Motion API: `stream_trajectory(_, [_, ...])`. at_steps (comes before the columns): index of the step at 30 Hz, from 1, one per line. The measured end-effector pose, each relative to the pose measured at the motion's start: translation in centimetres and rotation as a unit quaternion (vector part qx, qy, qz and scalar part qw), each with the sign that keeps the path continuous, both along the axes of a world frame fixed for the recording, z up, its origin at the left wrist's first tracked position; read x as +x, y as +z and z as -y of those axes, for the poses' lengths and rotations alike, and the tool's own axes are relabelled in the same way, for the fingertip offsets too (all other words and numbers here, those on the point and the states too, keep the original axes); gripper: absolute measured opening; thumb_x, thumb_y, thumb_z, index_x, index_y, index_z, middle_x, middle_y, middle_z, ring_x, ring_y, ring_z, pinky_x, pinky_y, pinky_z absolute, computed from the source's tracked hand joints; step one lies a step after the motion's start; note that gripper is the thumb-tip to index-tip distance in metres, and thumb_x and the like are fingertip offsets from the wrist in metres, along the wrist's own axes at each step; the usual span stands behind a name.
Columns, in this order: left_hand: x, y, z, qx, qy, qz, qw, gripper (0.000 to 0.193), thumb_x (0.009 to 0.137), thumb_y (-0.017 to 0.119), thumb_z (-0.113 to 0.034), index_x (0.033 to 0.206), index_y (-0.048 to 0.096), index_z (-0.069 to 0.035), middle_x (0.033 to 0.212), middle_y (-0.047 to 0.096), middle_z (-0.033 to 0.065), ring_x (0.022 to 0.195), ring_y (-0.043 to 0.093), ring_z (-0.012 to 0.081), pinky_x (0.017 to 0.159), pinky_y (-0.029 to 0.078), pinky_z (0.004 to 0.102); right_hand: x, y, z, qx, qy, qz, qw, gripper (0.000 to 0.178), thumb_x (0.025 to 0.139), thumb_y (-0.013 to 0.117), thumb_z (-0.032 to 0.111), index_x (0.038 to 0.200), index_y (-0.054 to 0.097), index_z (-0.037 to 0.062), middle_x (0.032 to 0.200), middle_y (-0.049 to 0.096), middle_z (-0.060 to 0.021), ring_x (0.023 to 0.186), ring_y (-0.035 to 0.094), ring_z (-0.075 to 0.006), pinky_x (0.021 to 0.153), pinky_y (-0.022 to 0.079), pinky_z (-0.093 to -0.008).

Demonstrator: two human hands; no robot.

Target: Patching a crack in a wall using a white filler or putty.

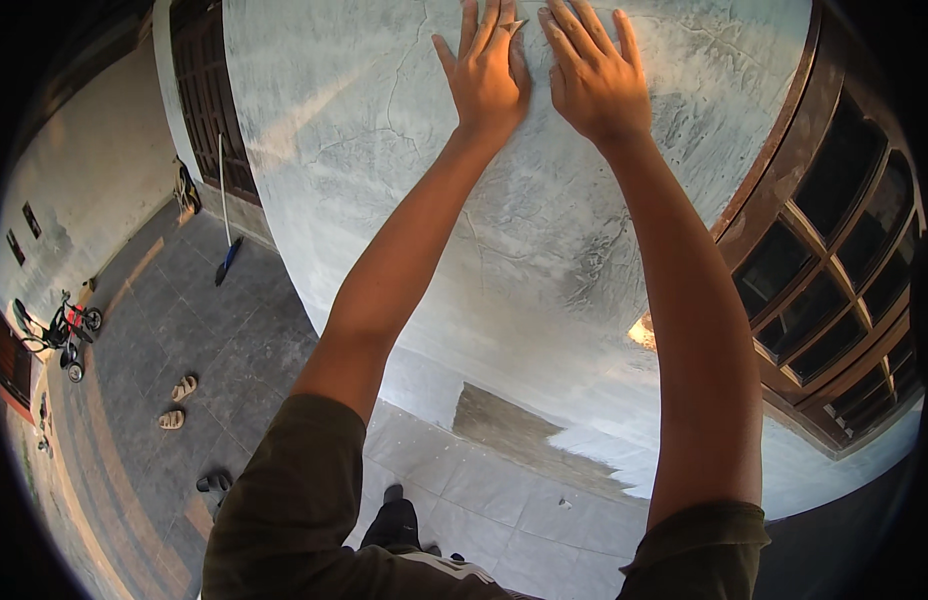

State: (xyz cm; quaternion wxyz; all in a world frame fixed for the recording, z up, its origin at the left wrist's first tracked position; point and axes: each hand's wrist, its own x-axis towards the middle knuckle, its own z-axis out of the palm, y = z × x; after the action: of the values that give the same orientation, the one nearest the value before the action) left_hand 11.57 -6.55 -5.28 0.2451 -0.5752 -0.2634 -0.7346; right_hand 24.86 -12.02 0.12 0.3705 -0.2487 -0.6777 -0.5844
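Both arms reach up to a grey-white plastered wall [524, 230] marked with cracks and rough dark patches. My left hand [487, 85] lies against it near the top of the view, with a thin folded sheet [515, 25] under its fingers; only a pointed corner of the sheet shows, so its material is hard to tell. Beside it, my right hand [604, 85] rests flat on the plaster, fingers stretched and slightly spread. The two hands are close together but apart. Some fingertips of both are cut off by the upper edge.
A brown wooden window [829, 250] borders the wall at right. Low down is a bare grey patch [509, 420]. On the tiled floor at left are a broom [226, 258], beige sandals [179, 395], dark footwear [214, 483] and a small tricycle [64, 330].
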Motion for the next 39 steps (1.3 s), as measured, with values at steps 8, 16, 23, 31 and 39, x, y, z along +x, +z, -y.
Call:
stream_trajectory(8, [1.3, -5.7, 0.9, -0.065, 0.023, -0.021, 0.997, 0.050, 0.100, 0.054, -0.012, 0.150, 0.053, -0.011, 0.161, 0.046, 0.0061, 0.153, 0.034, 0.0327, 0.116, 0.016, 0.0757, 0.0, 0.3, 0.5, -0.006, 0.010, 0.003, 1.000, 0.044, 0.091, 0.055, 0.007, 0.134, 0.061, -0.0028, 0.146, 0.057, -0.0175, 0.142, 0.049, -0.0330, 0.122, 0.030, -0.0547])
stream_trajectory(16, [-0.2, -0.7, 0.1, -0.014, 0.017, 0.002, 1.000, 0.045, 0.105, 0.046, -0.015, 0.148, 0.053, -0.005, 0.159, 0.047, 0.0142, 0.152, 0.035, 0.0364, 0.118, 0.019, 0.0688, -0.1, 0.3, 0.6, -0.037, 0.009, 0.013, 0.999, 0.043, 0.093, 0.053, 0.008, 0.133, 0.061, -0.0036, 0.148, 0.056, -0.0177, 0.142, 0.049, -0.0343, 0.122, 0.030, -0.0551])
stream_trajectory(23, [2.5, -5.1, 2.1, -0.101, 0.018, 0.022, 0.994, 0.048, 0.097, 0.060, -0.010, 0.145, 0.058, -0.009, 0.158, 0.049, 0.0062, 0.150, 0.039, 0.0343, 0.111, 0.019, 0.0802, -0.2, 0.6, 1.4, -0.036, -0.006, 0.018, 0.999, 0.040, 0.093, 0.051, 0.007, 0.130, 0.062, -0.0053, 0.146, 0.057, -0.0189, 0.141, 0.051, -0.0349, 0.121, 0.032, -0.0559])
stream_trajectory(31, [2.1, -2.1, 2.1, -0.061, 0.004, 0.046, 0.997, 0.046, 0.102, 0.051, -0.013, 0.148, 0.054, -0.007, 0.159, 0.047, 0.0105, 0.151, 0.036, 0.0359, 0.115, 0.017, 0.0752, 0.1, 0.6, 1.0, -0.034, 0.049, 0.013, 0.998, 0.036, 0.092, 0.052, 0.006, 0.122, 0.065, -0.0070, 0.141, 0.061, -0.0204, 0.137, 0.055, -0.0353, 0.119, 0.034, -0.0562])
stream_trajectory(39, [2.5, -2.8, 1.7, -0.075, 0.024, 0.075, 0.994, 0.048, 0.100, 0.057, -0.013, 0.148, 0.056, -0.012, 0.158, 0.049, 0.0068, 0.151, 0.038, 0.0339, 0.112, 0.017, 0.0795, 0.1, 0.7, 1.3, -0.031, 0.072, 0.013, 0.997, 0.034, 0.090, 0.054, 0.004, 0.119, 0.066, -0.0066, 0.138, 0.063, -0.0207, 0.135, 0.056, -0.0356, 0.117, 0.036, -0.0565])
